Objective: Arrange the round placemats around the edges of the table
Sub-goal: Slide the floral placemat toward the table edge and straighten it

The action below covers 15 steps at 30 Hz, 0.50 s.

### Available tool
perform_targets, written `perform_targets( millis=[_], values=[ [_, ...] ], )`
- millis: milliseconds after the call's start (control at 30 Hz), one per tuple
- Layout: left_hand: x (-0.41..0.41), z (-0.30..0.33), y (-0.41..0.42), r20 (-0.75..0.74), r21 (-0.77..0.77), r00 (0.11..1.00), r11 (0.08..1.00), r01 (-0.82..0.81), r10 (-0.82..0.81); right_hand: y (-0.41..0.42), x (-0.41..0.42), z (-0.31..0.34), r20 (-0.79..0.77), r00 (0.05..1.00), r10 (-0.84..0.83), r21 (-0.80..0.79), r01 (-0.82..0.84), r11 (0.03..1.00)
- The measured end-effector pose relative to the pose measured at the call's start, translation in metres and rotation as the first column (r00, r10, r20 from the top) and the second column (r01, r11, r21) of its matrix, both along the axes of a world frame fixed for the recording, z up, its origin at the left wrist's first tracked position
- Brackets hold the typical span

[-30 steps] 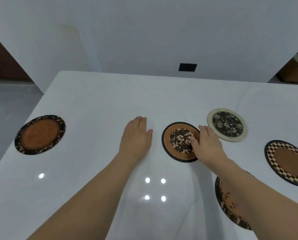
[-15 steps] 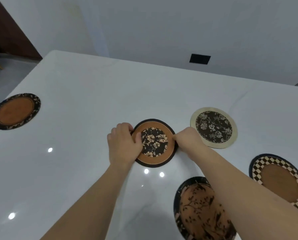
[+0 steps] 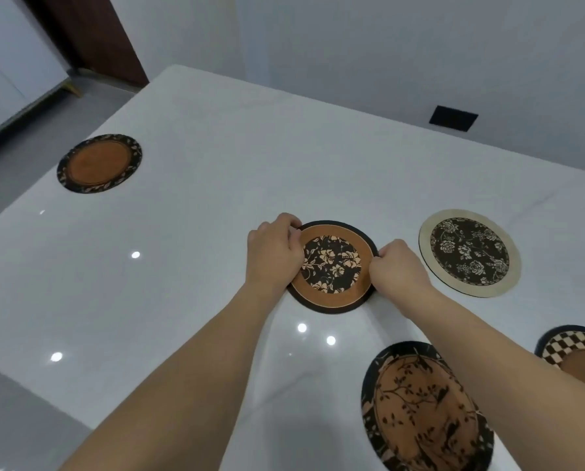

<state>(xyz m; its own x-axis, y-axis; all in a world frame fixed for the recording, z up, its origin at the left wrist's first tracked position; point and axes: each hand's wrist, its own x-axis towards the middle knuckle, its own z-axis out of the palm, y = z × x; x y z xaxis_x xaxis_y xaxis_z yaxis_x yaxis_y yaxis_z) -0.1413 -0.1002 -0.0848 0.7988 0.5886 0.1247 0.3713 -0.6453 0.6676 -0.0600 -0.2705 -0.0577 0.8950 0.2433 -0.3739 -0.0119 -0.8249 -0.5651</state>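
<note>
A round brown placemat with a black flowered centre (image 3: pixel 332 266) lies in the middle of the white table (image 3: pixel 216 137). My left hand (image 3: pixel 273 249) pinches its left rim and my right hand (image 3: pixel 394 266) pinches its right rim. To its right lies a cream-rimmed floral placemat (image 3: pixel 469 253). A brown mat with a black leafy rim (image 3: pixel 99 163) sits at the table's left edge. Near me on the right lie a brown mat with black branches (image 3: pixel 420 409) and a checker-rimmed mat (image 3: pixel 576 348), both partly hidden by my right arm.
A white wall with a black socket plate (image 3: pixel 453 118) stands right behind the table's far edge. A dark wooden panel (image 3: pixel 90 32) and a white cabinet (image 3: pixel 2 62) are at the far left, with grey floor beside the table.
Both hands went from lying flat by the flowered mat to pinching its two opposite rims. My view has swung left and closer, so every mat sits further right in the picture.
</note>
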Motion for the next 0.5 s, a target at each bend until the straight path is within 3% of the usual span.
perform_targets(
  millis=[267,500],
  values=[
    [-0.07,0.008,0.035,0.056,-0.234,0.988,0.964,-0.126,0.142,0.043,-0.066,0.008,-0.09,0.996,-0.015,0.176,0.03,0.984],
    [-0.146,0.018,0.091,-0.048,-0.155,0.983,0.971,-0.181,0.175,0.086,-0.122,0.017,-0.202,0.979,-0.002,0.257,0.055,0.965]
  ],
)
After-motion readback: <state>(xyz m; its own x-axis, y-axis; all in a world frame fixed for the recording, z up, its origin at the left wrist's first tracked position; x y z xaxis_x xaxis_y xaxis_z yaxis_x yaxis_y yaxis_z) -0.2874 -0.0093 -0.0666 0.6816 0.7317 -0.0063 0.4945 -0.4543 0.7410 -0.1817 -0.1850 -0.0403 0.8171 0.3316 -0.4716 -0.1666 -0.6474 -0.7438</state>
